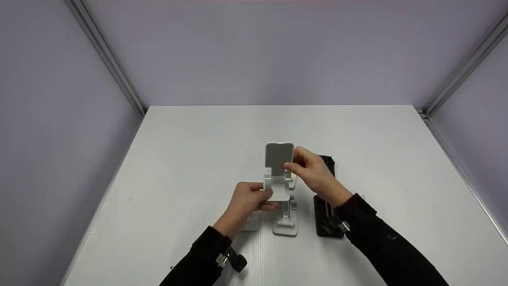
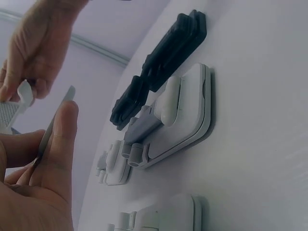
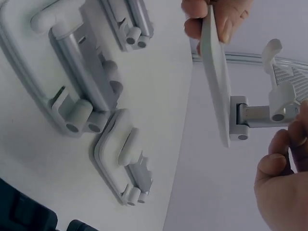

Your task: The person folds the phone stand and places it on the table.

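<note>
A white phone stand point(image 1: 279, 159) with a grey-padded back plate is held up over the table between both hands. My left hand point(image 1: 249, 197) pinches its flat white base plate point(image 3: 215, 72), thumb on top and fingers beneath. My right hand point(image 1: 315, 172) pinches the side of the padded cradle, thumb on its front. A short silvery arm point(image 3: 257, 116) joins base and cradle, unfolded in the right wrist view. Just below lies a folded white phone stand point(image 2: 185, 110), with another folded white stand point(image 2: 115, 163) behind it and a third point(image 1: 251, 222) partly hidden under my left hand.
Right of the white stands lie two black folded stands point(image 1: 327, 222), partly covered by my right forearm. All rest on a white table point(image 1: 190, 159), enclosed by pale walls point(image 1: 254, 51) at the back and both sides.
</note>
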A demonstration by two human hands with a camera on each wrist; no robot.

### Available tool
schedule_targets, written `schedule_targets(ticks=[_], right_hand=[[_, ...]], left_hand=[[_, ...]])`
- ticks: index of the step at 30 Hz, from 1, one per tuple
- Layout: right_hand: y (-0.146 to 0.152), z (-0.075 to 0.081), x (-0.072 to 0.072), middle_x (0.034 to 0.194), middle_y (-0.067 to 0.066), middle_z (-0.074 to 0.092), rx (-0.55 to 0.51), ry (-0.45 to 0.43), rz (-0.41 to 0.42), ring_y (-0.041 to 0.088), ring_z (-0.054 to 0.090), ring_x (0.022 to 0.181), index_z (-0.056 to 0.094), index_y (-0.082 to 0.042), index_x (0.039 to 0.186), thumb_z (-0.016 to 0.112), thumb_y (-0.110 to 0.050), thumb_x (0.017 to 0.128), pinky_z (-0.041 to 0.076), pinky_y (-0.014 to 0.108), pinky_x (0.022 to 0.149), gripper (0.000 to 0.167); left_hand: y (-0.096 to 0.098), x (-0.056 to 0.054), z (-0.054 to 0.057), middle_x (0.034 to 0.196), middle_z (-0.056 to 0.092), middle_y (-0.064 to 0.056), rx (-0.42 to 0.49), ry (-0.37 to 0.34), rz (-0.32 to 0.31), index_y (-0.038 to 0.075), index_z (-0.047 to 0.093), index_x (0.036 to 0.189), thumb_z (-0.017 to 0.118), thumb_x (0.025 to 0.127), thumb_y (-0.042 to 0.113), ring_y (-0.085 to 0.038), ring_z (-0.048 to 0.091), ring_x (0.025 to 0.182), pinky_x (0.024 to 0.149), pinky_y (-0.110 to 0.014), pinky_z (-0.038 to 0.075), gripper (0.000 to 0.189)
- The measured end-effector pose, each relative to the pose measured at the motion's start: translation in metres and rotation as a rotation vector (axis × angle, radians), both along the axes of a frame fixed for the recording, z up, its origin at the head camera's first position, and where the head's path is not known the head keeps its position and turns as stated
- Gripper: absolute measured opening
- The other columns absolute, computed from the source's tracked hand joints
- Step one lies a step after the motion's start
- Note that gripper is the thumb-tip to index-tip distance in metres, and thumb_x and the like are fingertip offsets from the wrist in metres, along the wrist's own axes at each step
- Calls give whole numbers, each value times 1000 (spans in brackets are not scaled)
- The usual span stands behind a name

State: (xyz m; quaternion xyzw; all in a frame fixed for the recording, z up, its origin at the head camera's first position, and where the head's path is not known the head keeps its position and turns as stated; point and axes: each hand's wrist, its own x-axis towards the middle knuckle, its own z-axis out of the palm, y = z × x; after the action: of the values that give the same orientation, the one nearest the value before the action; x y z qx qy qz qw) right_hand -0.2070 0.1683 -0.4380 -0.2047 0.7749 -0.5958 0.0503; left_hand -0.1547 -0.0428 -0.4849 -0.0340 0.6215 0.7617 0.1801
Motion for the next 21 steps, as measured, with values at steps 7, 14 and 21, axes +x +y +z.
schedule_targets(ticks=[7,14,21], right_hand=[[4,-5,-4,84,3,64,106,144,-38,15,54,75,64,-7,97,72,-14,96,45,24,67,10],[5,-9,-7,84,-3,60,182,317,-69,14,48,75,67,-11,101,72,-13,96,40,26,65,7],[6,-16,-12,83,1,60,227,582,-121,16,46,77,69,-11,101,77,-7,88,38,27,65,15]], left_hand=[[3,2,0,102,70,-25,-14,-19,5,-16,63,121,66,96,5,-28,77,80,78,-37,65,32],[5,4,2,105,66,-27,0,-28,4,-18,57,128,67,96,4,-31,77,82,77,-37,65,40],[8,5,2,85,63,-14,-5,-21,-2,-7,62,94,68,94,4,-30,77,77,75,-39,65,12]])
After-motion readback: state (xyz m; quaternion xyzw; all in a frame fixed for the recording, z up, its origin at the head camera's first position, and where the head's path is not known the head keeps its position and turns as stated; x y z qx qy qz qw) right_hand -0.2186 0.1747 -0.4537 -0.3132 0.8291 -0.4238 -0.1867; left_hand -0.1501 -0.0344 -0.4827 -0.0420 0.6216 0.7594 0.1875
